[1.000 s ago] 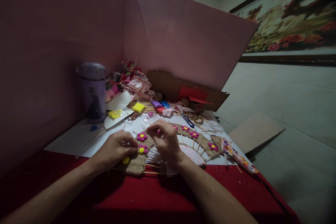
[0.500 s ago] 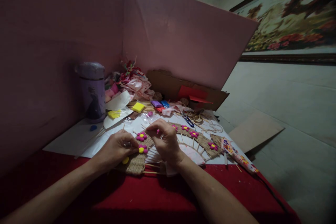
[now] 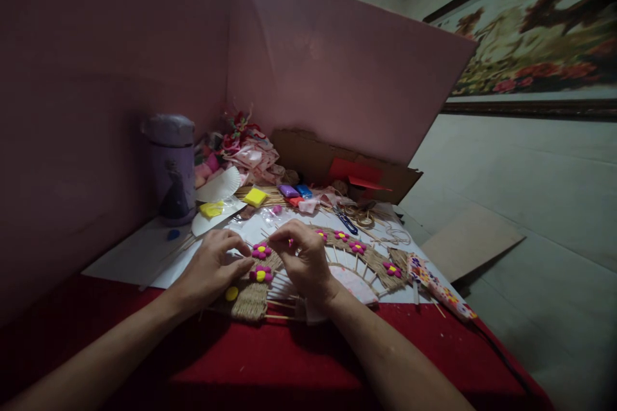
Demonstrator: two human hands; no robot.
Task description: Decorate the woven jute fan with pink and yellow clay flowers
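Note:
A fan-shaped woven twine band on thin wooden sticks lies at the table's front. Magenta clay flowers with yellow centres, one of them a clay flower beside my left hand, are spaced along it. Lower down sits a lone yellow clay disc. My left hand hovers at the band's left part, thumb and forefinger apart with nothing visible between them. Over the band's upper left, my right hand is pinched closed. A magenta spot shows between its fingers; I cannot tell whether it is held or lies behind.
A purple flask stands at left. Behind the band lie yellow clay, purple clay, blue-handled scissors and a fabric pile. At right rests a floral-patterned long object with a dark cord. Pink panels rise behind.
The thumb and forefinger of my left hand have parted and drawn slightly back from the clay flower they were at. My right hand keeps its pinch in the same place.

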